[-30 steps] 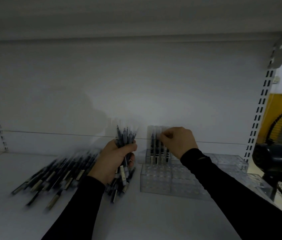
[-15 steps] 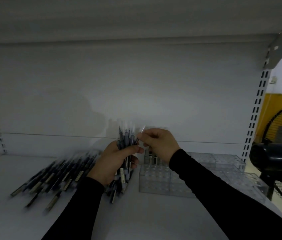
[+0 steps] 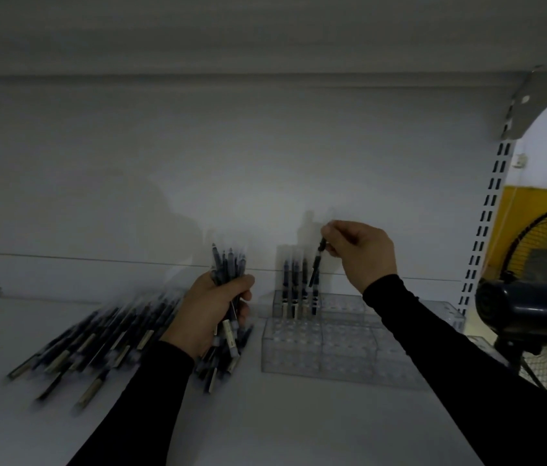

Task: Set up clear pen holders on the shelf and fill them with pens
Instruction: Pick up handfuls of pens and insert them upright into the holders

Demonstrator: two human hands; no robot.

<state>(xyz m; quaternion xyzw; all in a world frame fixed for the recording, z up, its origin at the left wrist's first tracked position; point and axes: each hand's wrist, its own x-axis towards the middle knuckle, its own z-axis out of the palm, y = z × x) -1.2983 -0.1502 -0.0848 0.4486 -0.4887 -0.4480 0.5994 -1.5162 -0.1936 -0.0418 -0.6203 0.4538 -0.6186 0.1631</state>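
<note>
Shelf: white shelf (image 3: 265,425), dim light, white back panel behind.
Left hand: left hand (image 3: 210,314) with fingers curled round a bundle of pens (image 3: 228,287), held upright.
Right hand: right hand (image 3: 361,252) pinches one pen (image 3: 316,267) by its top, tip down over the far row.
Holders: clear pen holders (image 3: 326,348) right of centre; a few standing pens (image 3: 294,284) in the far left slots.
Loose pens: loose pile (image 3: 97,344) lying on the left.
Fan: black fan (image 3: 534,297) at far right.
</note>
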